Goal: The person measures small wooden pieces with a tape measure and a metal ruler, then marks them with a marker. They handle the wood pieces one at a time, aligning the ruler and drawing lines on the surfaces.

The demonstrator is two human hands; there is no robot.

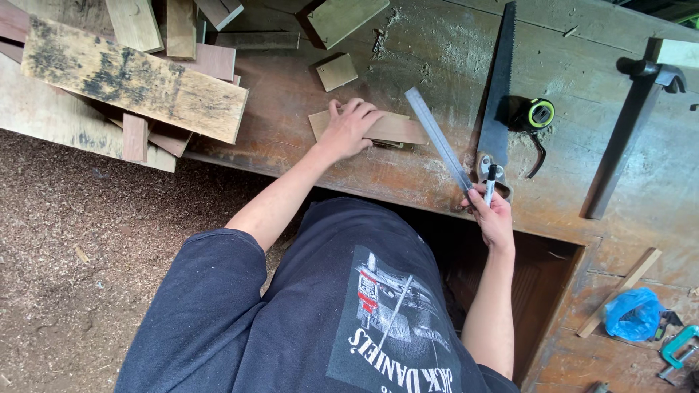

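On the bench [408, 44], roughly at its middle, lies a flat wooden piece [393, 128], and the left hand [349, 127] rests palm-down on its left part, fingers spread and pressing on the wood rather than curled round it. Just right of that wooden piece, the right hand [494, 215] has its grip closed on two things at once: a long metal ruler [439, 138], which slants up and to the left so that its far end sits just past the wooden piece's right end, and a black marker [490, 183] standing upright between the fingers. A second, smaller square offcut [336, 71] lies just beyond the wooden piece, apart from it.

Right of the wooden piece, past the ruler, a hand saw [499, 94] lies lengthwise on the bench with its handle towards the person, close to the right hand. A tape measure [539, 113] with a yellow-green face sits just beside the saw's blade on its far side. Farther right still lies a dark metal clamp [632, 120], well apart from the wooden piece.

Left of the wooden piece, a heap of planks and offcuts [135, 80] covers the bench's end, the top board stained with dark patches. Below that heap the floor [80, 247] is thick with sawdust. Far to the lower right of the wooden piece are a crumpled blue bag [632, 313] and a thin wooden strip [619, 292]
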